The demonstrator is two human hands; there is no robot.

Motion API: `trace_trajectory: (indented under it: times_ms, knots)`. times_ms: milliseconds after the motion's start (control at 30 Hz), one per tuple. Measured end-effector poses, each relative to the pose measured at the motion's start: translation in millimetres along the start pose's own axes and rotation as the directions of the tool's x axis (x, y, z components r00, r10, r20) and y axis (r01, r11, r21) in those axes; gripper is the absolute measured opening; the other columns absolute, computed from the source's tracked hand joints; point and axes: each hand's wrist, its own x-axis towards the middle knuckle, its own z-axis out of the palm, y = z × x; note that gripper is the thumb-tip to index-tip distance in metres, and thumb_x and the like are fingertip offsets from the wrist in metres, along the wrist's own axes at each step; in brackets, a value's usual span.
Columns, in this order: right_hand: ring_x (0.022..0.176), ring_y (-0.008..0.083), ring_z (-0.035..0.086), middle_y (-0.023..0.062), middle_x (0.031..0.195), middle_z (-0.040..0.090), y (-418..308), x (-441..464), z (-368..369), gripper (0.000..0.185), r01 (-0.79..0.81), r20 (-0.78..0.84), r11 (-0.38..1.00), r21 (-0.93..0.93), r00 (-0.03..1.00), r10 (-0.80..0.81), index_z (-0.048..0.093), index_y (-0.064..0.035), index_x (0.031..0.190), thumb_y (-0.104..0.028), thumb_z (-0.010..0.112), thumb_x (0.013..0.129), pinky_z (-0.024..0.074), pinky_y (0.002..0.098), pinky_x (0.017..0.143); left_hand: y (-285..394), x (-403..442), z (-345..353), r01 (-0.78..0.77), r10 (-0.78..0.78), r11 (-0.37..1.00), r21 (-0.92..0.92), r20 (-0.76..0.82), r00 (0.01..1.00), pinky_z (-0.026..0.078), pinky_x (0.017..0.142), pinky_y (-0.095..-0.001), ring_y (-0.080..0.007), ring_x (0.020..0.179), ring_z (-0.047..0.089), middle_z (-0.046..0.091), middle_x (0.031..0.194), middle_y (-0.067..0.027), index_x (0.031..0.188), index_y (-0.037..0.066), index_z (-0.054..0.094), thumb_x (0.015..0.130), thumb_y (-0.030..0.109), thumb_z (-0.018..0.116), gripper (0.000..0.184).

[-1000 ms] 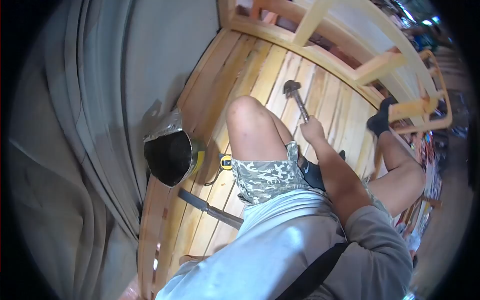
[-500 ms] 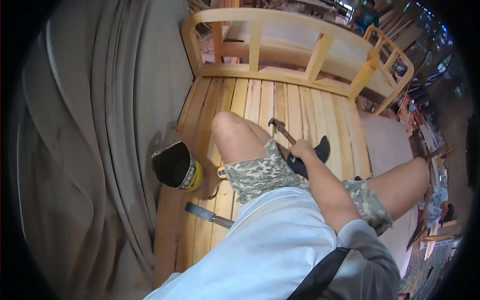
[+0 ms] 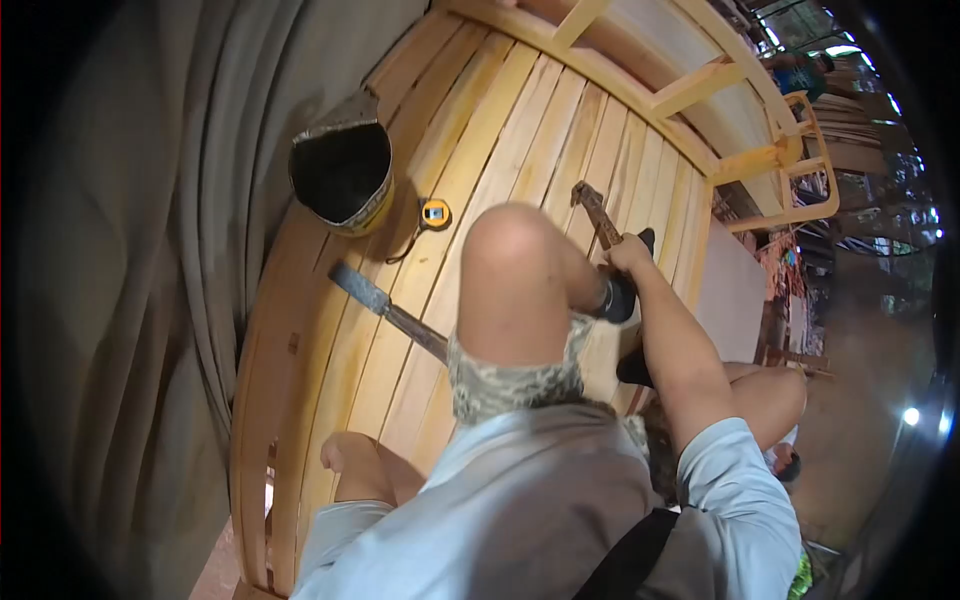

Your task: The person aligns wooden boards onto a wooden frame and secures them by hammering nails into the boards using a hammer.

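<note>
My right hand [image 3: 628,254] is closed round the handle of a hammer [image 3: 598,213], whose head points up and away over the slats. It is beside my dark-shod foot. My left hand [image 3: 345,452] is low on the left, its fingers curled against the wooden slats [image 3: 385,405]; whether anything is inside them is hidden. Between that hand and my bent knee lies a chisel [image 3: 385,308] with a wide, flat steel blade and a wooden handle. Farther up, a yellow tape measure [image 3: 434,213] with a dark strap rests on the slats.
An open, dark-insided bucket [image 3: 343,178] stands at the slats' left edge, against a hanging grey cloth [image 3: 190,250]. A wooden backrest frame [image 3: 690,95] runs along the far side. A person [image 3: 800,72] is in the background at upper right.
My view has swung and my body shifted, bringing my raised knee nearer the middle. The left hand has come into view. The tape measure now shows whole; the hammer stays in my right hand.
</note>
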Motion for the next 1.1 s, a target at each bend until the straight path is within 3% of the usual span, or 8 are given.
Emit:
trace_trajectory:
  times_ms: [267, 367, 500, 667, 833, 867, 933, 1100]
  knots:
    - [0.103, 0.0441, 0.068, 0.0291, 0.106, 0.070, -24.8, -50.8, 121.9, 0.053, -0.058, -0.192, 0.962, 0.268, 0.975, 0.113, 0.061, 0.0037, 0.113, -0.037, 0.076, 0.081, 0.0523, 0.0474, 0.092, 15.5, -11.5, 17.1, -0.044, -0.051, 0.854, 0.518, 0.168, 0.984, 0.039, 0.114, -0.0321, -0.0049, 0.137, 0.049, 0.053, 0.152, 0.0148, 0.147, 0.034, 0.053, 0.099, 0.051, 0.057, 0.051]
    - [0.099, 0.0445, 0.068, 0.0274, 0.100, 0.070, -28.4, -52.7, 169.3, 0.052, -0.020, -0.256, 0.938, 0.347, 0.960, 0.115, 0.060, 0.0030, 0.106, -0.041, 0.076, 0.083, 0.0521, 0.0477, 0.090, 15.6, 46.9, 20.0, -0.009, 0.052, 0.982, -0.191, 0.219, 0.974, 0.034, 0.120, -0.0333, -0.0090, 0.121, 0.065, 0.070, 0.131, 0.0044, 0.146, 0.024, 0.054, 0.100, 0.038, 0.048, 0.049]
    - [0.092, 0.0425, 0.068, 0.0258, 0.094, 0.069, -14.1, -58.7, 176.3, 0.043, 0.059, -0.347, 0.861, 0.506, 0.927, 0.140, 0.059, 0.0028, 0.101, -0.034, 0.075, 0.085, 0.0525, 0.0483, 0.083, -7.5, -124.5, 3.2, -0.002, 0.001, 1.000, -0.014, -0.087, 0.996, 0.048, 0.106, -0.0325, -0.0122, 0.118, 0.066, 0.069, 0.134, 0.0009, 0.141, 0.024, 0.059, 0.095, 0.043, 0.061, 0.050]
    - [0.091, 0.0398, 0.069, 0.0239, 0.092, 0.070, 47.5, -74.3, 125.7, 0.036, 0.104, -0.008, 0.878, 0.468, 0.994, -0.113, 0.061, 0.0011, 0.102, -0.027, 0.073, 0.083, 0.0536, 0.0444, 0.079, -15.2, -38.7, 9.2, 0.047, -0.326, 0.825, -0.563, -0.407, 0.853, 0.059, 0.091, -0.0389, -0.0169, 0.108, 0.071, 0.073, 0.124, -0.0058, 0.124, 0.015, 0.072, 0.099, 0.036, 0.056, 0.037]
    - [0.101, 0.0358, 0.070, 0.0223, 0.106, 0.072, 150.3, -106.2, 91.6, 0.038, 0.165, -0.108, 0.983, 0.078, 0.982, -0.156, 0.067, -0.0046, 0.113, -0.024, 0.073, 0.081, 0.0522, 0.0498, 0.091, 26.1, -155.0, 19.0, -0.522, -0.886, -0.306, -0.796, 0.037, 0.463, 0.055, 0.096, -0.0405, -0.0267, 0.111, 0.070, 0.068, 0.130, -0.0155, 0.118, -0.004, 0.069, 0.102, 0.027, 0.049, 0.040]
    - [0.104, 0.0347, 0.069, 0.0199, 0.109, 0.072, 169.8, -109.0, 88.0, 0.035, 0.138, -0.180, 0.989, -0.046, 0.973, -0.144, 0.069, -0.0070, 0.112, -0.023, 0.073, 0.082, 0.0505, 0.0513, 0.094, 23.2, -161.0, 13.9, -0.551, -0.891, -0.302, -0.778, 0.026, 0.452, 0.055, 0.096, -0.0405, -0.0267, 0.111, 0.070, 0.068, 0.130, -0.0155, 0.118, -0.004, 0.069, 0.102, 0.027, 0.049, 0.040]
    - [0.112, 0.0350, 0.063, 0.0149, 0.110, 0.070, 215.5, -109.9, 91.4, 0.030, 0.099, -0.380, 0.957, -0.274, 0.902, -0.202, 0.072, -0.0113, 0.108, -0.019, 0.075, 0.079, 0.0435, 0.0546, 0.102, 34.9, -186.7, -16.3, -0.973, -0.847, 0.216, 0.078, -0.481, -0.226, 0.047, 0.107, -0.0384, -0.0317, 0.118, 0.065, 0.065, 0.132, -0.0199, 0.113, -0.003, 0.068, 0.095, 0.021, 0.064, 0.031]
    - [0.110, 0.0347, 0.061, 0.0110, 0.107, 0.069, 308.1, -124.2, 76.1, 0.025, 0.178, -0.536, 0.950, -0.256, 0.792, -0.293, 0.072, -0.0130, 0.096, -0.018, 0.081, 0.073, 0.0404, 0.0552, 0.097, 20.1, -293.1, -152.0, -0.655, -0.485, 0.649, 0.387, -0.453, -0.748, 0.047, 0.105, -0.0467, -0.0426, 0.120, 0.060, 0.059, 0.144, -0.0188, 0.108, -0.009, 0.069, 0.090, 0.026, 0.071, 0.040]
